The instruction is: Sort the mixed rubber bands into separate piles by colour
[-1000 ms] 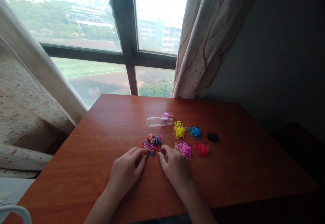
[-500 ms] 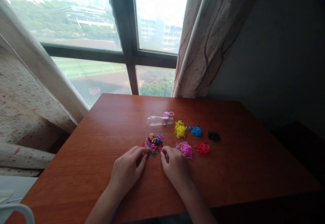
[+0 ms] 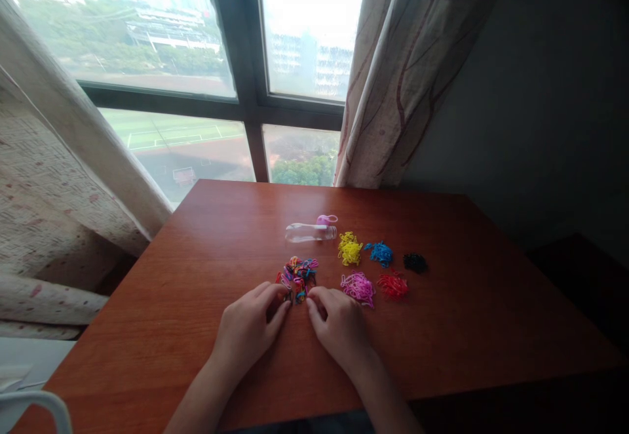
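Note:
A mixed-colour heap of small rubber bands (image 3: 297, 275) lies on the red-brown table (image 3: 206, 270). My left hand (image 3: 248, 329) rests at the heap's near left edge, fingers curled with the tips pinched at a dark band. My right hand (image 3: 338, 326) sits at the near right edge, fingers curled and pinched at the heap. Sorted piles lie to the right: yellow (image 3: 349, 248), blue (image 3: 380, 253), black (image 3: 415, 262), pink (image 3: 358, 286) and red (image 3: 392, 284).
A clear small bottle (image 3: 309, 232) lies on its side beyond the heap, a pink cap (image 3: 326, 219) next to it. Curtains hang left and right of the window (image 3: 255, 73). A dark wall stands at right. A white rim (image 3: 29, 404) shows at bottom left.
Both hands have stayed at the heap's near edge with small finger movements; my right hand has shifted slightly left. The view has drifted a little.

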Demonstrator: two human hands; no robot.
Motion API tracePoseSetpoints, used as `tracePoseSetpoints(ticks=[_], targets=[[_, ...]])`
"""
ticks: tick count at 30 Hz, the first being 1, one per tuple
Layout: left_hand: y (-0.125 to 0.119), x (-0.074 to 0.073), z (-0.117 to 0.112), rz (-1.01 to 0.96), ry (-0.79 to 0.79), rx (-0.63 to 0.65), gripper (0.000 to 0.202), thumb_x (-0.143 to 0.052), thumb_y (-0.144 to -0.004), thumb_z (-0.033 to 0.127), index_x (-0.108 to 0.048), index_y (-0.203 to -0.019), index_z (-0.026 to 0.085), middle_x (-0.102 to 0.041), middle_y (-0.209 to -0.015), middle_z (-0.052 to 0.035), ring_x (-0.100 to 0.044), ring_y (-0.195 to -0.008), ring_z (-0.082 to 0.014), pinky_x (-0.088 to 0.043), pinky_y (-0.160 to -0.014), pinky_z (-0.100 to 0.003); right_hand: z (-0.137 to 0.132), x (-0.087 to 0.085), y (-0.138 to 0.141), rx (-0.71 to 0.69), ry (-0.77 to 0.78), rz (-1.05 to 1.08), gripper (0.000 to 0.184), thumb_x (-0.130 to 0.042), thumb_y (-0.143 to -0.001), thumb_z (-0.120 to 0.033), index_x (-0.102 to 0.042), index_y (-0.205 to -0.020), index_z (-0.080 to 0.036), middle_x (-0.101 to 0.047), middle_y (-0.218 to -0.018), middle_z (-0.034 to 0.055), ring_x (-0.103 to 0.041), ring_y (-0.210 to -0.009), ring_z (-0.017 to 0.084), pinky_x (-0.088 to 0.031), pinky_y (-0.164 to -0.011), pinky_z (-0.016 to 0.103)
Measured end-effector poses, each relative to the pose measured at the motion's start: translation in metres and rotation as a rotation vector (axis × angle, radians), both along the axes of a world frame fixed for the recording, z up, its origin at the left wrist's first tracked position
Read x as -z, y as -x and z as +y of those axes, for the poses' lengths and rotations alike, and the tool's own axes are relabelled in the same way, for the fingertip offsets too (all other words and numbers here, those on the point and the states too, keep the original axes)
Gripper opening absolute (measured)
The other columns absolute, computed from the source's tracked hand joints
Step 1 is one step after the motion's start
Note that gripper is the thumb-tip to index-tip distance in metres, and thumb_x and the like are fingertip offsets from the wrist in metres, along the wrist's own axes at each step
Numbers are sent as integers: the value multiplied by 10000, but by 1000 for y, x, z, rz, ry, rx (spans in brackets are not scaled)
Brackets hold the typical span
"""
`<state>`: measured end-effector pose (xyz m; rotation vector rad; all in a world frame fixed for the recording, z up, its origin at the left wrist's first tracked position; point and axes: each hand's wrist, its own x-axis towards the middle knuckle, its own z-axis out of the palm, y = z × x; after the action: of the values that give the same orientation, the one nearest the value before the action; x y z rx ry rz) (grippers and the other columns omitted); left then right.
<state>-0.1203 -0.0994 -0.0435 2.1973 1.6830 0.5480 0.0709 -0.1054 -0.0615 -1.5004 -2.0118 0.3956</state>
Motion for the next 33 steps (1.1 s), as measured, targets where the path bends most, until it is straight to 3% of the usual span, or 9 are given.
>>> tracePoseSetpoints(ticks=[13, 22, 33], targets=[[3, 5, 0, -31, 8, 96, 161, -498, -936, 286, -657, -934, 257, -669, -944, 4, -647, -839, -156, -451, -705, -240, -5, -1, -2, -54, -19, 70, 122, -543, -903, -160, -645, -896, -227, -663, -763, -11, -606, -714, 167, -352, -664, 256], [0, 2, -1, -245, 39, 177, 142, -503, -915, 205, -642, -896, 226, -637, -896, -1, -612, -759, -121, -454, -686, -209, -8, -1, -1, -153, 38, 48, 203, -580, -905, -197, -632, -1096, -241, -702, -871, 3, -638, -783, 181, -391, -695, 256], [-2, -1, -1, -340, 40, 228, 154, -476, -937, 199, -620, -884, 211, -613, -884, -11, -590, -784, -125, -459, -717, -223, -6, -5, 0, -165, 46, -28, 84, -586, -905, -180, -646, -908, -238, -699, -830, -8, -640, -772, 166, -393, -688, 245]])
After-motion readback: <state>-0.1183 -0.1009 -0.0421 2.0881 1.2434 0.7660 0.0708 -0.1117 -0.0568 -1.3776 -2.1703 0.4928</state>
